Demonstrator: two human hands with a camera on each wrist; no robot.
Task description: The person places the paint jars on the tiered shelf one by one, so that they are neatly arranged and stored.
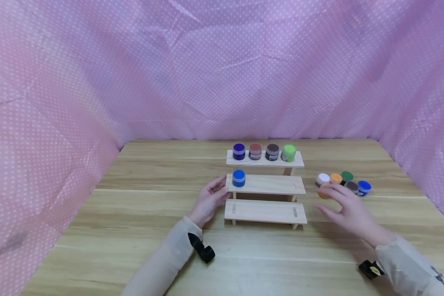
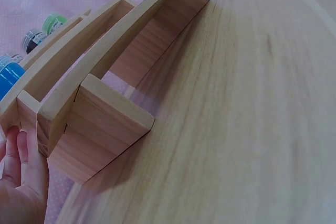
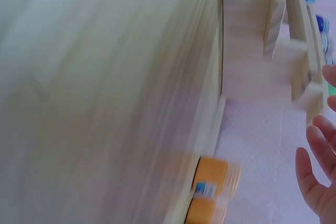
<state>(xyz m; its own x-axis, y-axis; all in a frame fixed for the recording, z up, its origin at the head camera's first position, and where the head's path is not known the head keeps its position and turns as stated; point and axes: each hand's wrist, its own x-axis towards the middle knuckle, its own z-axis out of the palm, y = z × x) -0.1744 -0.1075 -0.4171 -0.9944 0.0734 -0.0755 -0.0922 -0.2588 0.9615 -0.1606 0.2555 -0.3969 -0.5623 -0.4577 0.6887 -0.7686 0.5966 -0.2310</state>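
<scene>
A three-tier wooden rack stands on the table. My left hand holds its left end at the middle tier; the left wrist view shows fingers against the wood under the plank's end. On that tier sits a light-blue paint jar. Along the top tier stand a dark-blue jar, a reddish-brown jar, a dark-brown jar and a green jar. My right hand, fingers spread and holding nothing, hovers by a cluster of jars, nearest an orange jar that it partly covers.
Also in the cluster are a white jar, another orange jar, a dark-green jar, a brown jar and a blue jar. Pink dotted cloth hangs behind the wooden table and along its sides.
</scene>
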